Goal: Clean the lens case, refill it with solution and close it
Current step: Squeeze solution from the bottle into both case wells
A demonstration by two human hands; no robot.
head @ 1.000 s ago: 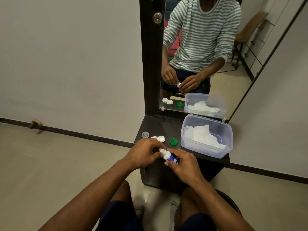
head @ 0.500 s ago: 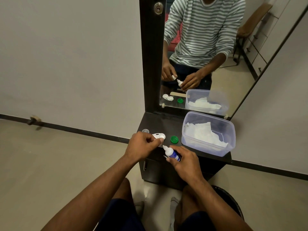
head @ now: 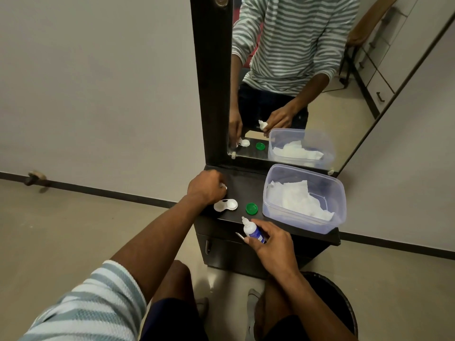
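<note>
A white lens case [head: 226,205] lies open on the dark shelf [head: 246,185], and its green cap [head: 251,208] sits just to its right. My left hand [head: 205,188] is at the shelf's back left, behind the case, fingers curled round a small white cap [head: 223,185] that peeks out. In front of the shelf edge, my right hand [head: 273,244] grips a small white solution bottle [head: 253,231] with a blue label. The bottle's bare nozzle points up and to the left, a little below and in front of the case.
A clear plastic tub [head: 339,193] holding white tissues fills the right of the shelf. A mirror [head: 320,107] in a dark frame stands behind it. A black bin [head: 342,303] sits on the floor at lower right, beside my knees.
My left hand pulled the cap off the bottle and carried it up and left to the back of the shelf. My right hand keeps hold of the bottle, now uncapped.
</note>
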